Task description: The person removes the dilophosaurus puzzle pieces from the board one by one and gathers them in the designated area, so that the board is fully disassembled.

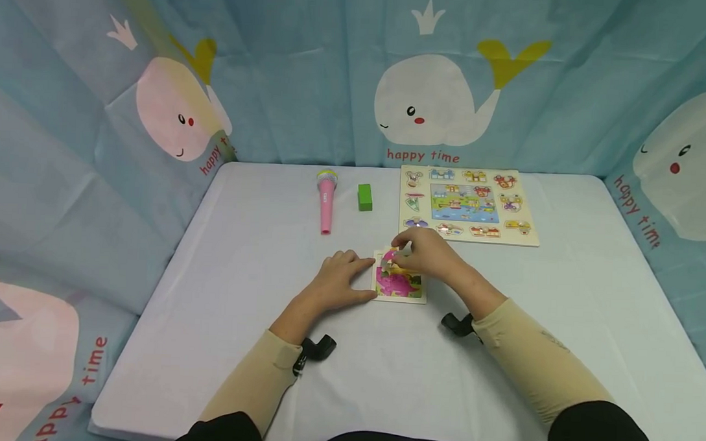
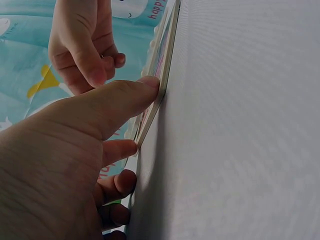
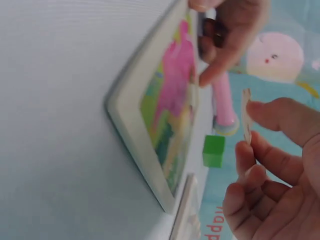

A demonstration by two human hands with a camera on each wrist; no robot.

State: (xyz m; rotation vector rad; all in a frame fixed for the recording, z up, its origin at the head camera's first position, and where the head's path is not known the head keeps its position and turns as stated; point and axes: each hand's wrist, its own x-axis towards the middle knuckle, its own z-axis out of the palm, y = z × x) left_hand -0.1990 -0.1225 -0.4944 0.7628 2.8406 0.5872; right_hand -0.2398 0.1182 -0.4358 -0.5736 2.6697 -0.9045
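From here I see the right hand point(image 1: 429, 254) pinch a thin piece point(image 3: 246, 116) over the little puzzle board point(image 1: 399, 299), far from the bench's point(image 1: 241, 255) left edge. The left hand point(image 1: 340, 281), fingers apart, touches the board.

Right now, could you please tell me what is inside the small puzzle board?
The small puzzle board holds a pink animal picture; in the head view, whatever lies beneath the right hand and pinched piece is hidden.

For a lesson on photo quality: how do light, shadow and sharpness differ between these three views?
Head view: bright, fairly even light, the microphone clear; left wrist view: dimmer, a soft shadow on the tablecloth beside the left hand; right wrist view: the small puzzle blurred, its edges soft.
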